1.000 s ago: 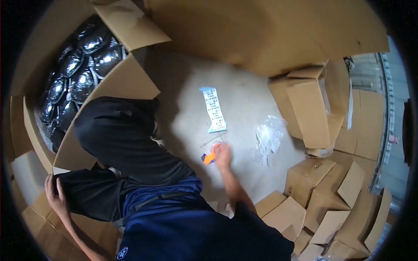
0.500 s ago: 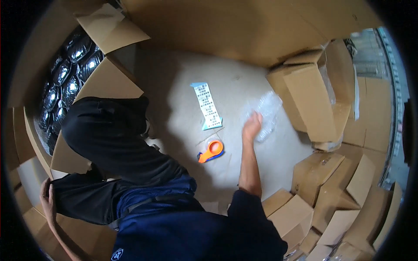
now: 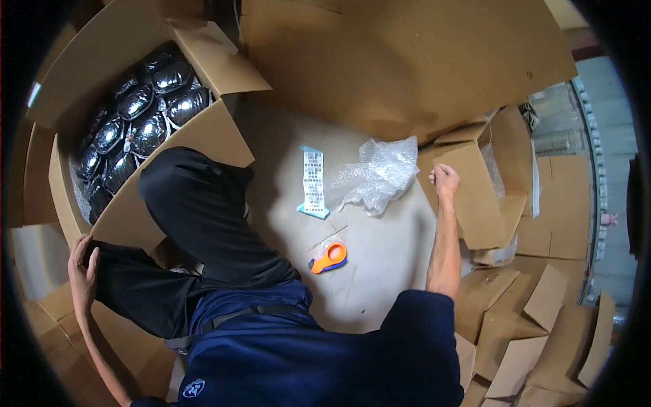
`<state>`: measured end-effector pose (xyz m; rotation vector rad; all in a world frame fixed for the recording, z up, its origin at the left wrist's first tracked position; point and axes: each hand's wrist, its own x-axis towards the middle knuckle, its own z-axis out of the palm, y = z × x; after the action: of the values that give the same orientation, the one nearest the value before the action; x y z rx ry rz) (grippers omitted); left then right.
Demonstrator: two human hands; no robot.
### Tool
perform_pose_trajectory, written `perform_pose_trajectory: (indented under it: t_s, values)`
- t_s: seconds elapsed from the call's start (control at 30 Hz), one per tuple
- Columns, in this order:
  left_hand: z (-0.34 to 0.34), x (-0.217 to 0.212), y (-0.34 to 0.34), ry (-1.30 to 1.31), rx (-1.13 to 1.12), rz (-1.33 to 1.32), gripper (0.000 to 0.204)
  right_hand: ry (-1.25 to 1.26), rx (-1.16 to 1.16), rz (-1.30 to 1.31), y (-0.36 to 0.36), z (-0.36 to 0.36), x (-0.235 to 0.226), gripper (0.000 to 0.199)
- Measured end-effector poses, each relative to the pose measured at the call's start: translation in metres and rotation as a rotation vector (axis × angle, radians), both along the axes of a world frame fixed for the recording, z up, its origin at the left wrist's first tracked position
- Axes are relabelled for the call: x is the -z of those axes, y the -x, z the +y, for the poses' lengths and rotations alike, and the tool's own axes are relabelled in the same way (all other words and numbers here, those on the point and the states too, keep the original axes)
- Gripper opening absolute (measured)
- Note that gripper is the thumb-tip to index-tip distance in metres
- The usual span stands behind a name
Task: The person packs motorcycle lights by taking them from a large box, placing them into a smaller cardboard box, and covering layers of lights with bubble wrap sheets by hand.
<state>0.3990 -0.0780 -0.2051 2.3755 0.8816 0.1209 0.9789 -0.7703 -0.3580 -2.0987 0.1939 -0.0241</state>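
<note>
My right hand [image 3: 444, 178] is held out on the right, its fingers curled in with nothing visible in them. It is just in front of an open cardboard box [image 3: 471, 203]. To its left, apart from it, a crumpled sheet of clear bubble wrap [image 3: 380, 173] lies on the floor. My left hand [image 3: 83, 271] rests on my bent knee at the far left, thumb apart from the fingers. A strip of printed labels [image 3: 313, 180] with light-blue ends lies left of the bubble wrap. Nearer to me is an orange and blue tape dispenser [image 3: 329, 258].
A large open carton [image 3: 196, 139] at the upper left holds several shiny black wrapped bundles [image 3: 135, 102]. A tall cardboard panel [image 3: 407, 61] stands at the back. Several open cardboard boxes [image 3: 519, 359] crowd the lower right.
My right hand has moved right, away from the bubble wrap. The bubble wrap now lies spread out further left, by the label strip. My left hand stays on the knee; the view has shifted.
</note>
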Motion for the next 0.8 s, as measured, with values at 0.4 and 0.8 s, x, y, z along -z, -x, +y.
perform_pose_trajectory:
  t_s: [0.4, 0.8]
  values:
    - [-0.017, -0.005, -0.004, -0.096, -0.098, 0.061, 0.031, 0.713, -0.255, 0.121, 0.104, 0.169, 0.175, 0.076]
    - [-0.012, -0.004, -0.024, -0.195, -0.136, 0.060, 0.032, 0.881, -0.097, 0.380, 0.080, 0.209, 0.279, 0.041]
